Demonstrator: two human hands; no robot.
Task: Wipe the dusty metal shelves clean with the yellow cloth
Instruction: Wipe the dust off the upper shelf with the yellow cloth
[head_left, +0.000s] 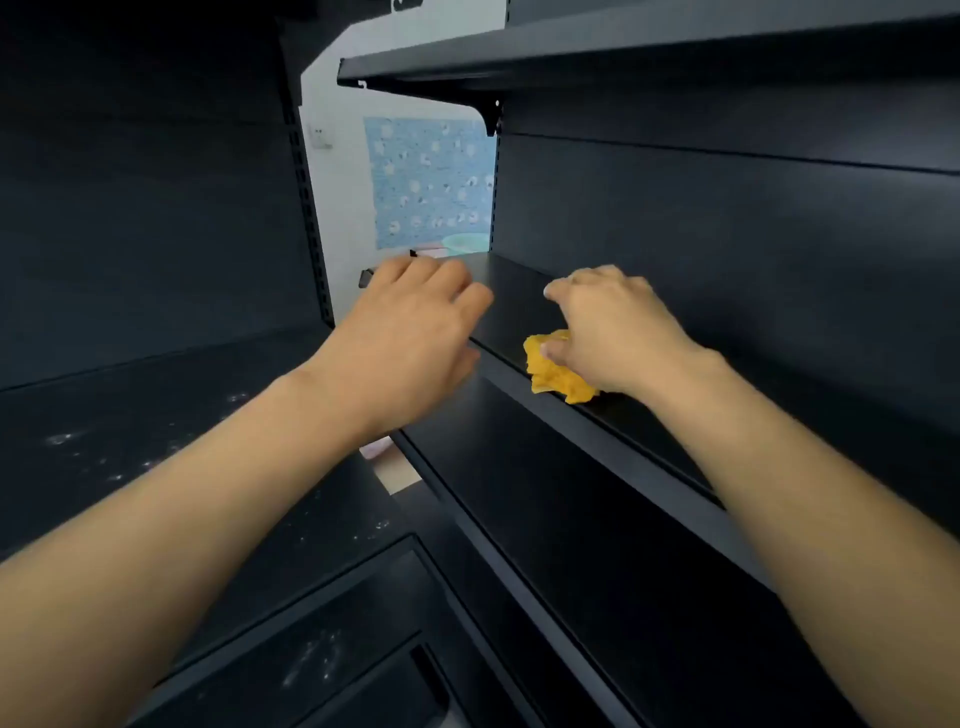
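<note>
While my right hand (618, 332) grips the one yellow cloth (556, 371), bunched on the middle shelf (519, 291) of three, my left hand (410, 322) sits at that shelf's left end, fingers bent; can't tell if it's gripping.

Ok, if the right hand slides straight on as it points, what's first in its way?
Probably nothing: the right hand, gripping the yellow cloth, points along the shelf to its open far end. The left hand sits beside that line; depth is unclear.
</note>
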